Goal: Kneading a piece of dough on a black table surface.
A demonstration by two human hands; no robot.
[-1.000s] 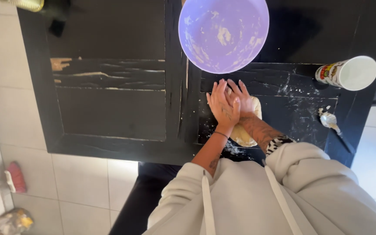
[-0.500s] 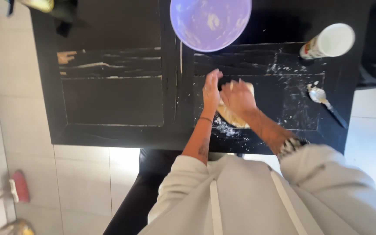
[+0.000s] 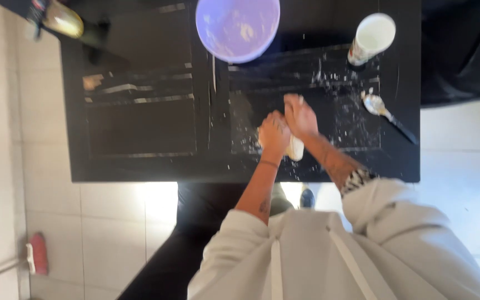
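A big black wooden counter (image 3: 140, 128) with sunken panels is filling most of the view. White flour is lying scattered over its right part. Pale square tiles are making up the floor (image 3: 112, 222) around it.

The person is wearing a loose cream top with rolled-up sleeves (image 3: 329, 255) and leaning over the near edge of the counter.

A round purple plastic bowl (image 3: 238, 28) is sitting at the far edge of the counter, with bits of dough sticking inside it. It is well apart from the hands.

A white tub-shaped cup (image 3: 372, 36) is standing at the far right of the counter. A shiny metal spoon with a dark handle (image 3: 384, 111) is lying near it, on the floury part.

A soft lump of pale dough (image 3: 294, 149) is lying on the counter near the front edge, almost hidden under the hands. Only a small end is peeking out.

The left hand (image 3: 274, 133) is pressing down on the dough with its fingers curled over it, so its grip is closed on the dough. The right hand (image 3: 300, 115) is just beside it, touching it, and is also pressing on the dough. I cannot tell if its fingers are curled or flat.

A small red brush head (image 3: 39, 253) is lying on the floor at the lower left.
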